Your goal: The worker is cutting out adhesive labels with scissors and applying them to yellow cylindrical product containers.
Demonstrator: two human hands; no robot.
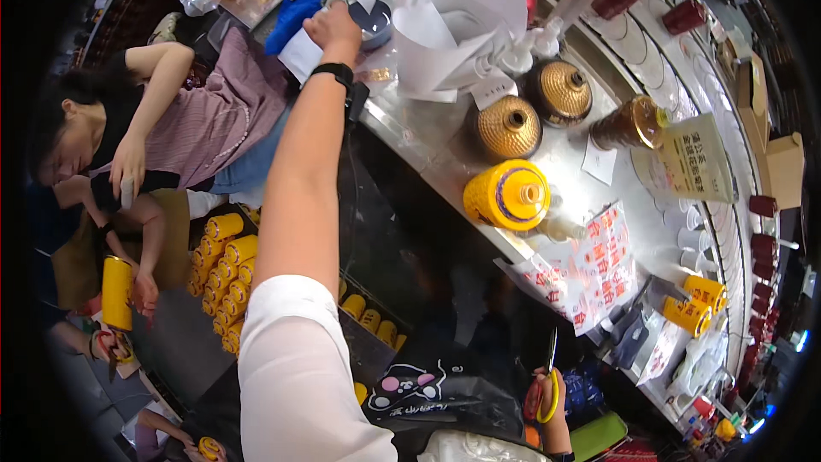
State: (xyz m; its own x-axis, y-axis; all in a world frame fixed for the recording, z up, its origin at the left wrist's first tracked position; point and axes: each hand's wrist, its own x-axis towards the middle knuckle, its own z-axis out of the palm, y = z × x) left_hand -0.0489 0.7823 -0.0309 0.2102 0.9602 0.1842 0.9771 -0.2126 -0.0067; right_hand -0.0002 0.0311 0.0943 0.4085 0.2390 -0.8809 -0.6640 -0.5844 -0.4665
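Note:
My left arm reaches far forward across the picture. Its hand (333, 30) is closed beside a dark blue-grey round bowl-like thing (374, 26) and a blue cloth (295, 17); what the fingers hold, if anything, is hidden. Low on the right, my right hand (552, 419) grips a pair of scissors (547, 393) with red and yellow handles, blades pointing up. On the metal table (428, 145) between them stand a yellow bottle (505, 195) and two gold-and-black bottles (510, 127), (560, 92). A curled white sheet (428, 47) lies behind these.
A brown bottle (629, 123), a printed pouch (688, 158) and a red-and-white patterned sheet (590, 269) are on the table. Past them runs a curved conveyor (633, 43) with dark red bottles. Leftward, a person (214, 111) sits near stacked yellow bottles (227, 278); other people's hands work nearby.

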